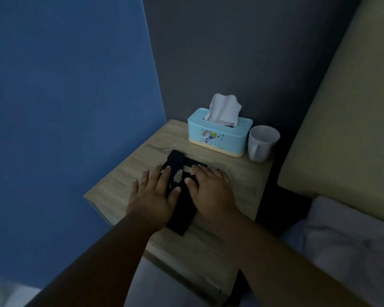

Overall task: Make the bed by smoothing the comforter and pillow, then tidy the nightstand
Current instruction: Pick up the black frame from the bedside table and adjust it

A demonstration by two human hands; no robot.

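Note:
A light wooden nightstand (pixel 208 251) stands in the corner beside the bed. A black piece of cloth (pixel 182 211) lies on its top. Both hands lie flat on that cloth: my left hand (pixel 153 196) on its left part with straight spread fingers, my right hand (pixel 211 189) on its right part, fingers pointing away from me. At the back of the top stands a light blue tissue box (pixel 217 138) with a white tissue sticking out. A white mug (pixel 262 142) stands right of the box.
A blue wall (pixel 64 107) borders the nightstand on the left and a dark wall rises behind it. The beige padded headboard (pixel 346 129) stands to the right. A white pillow (pixel 346 240) lies at the lower right.

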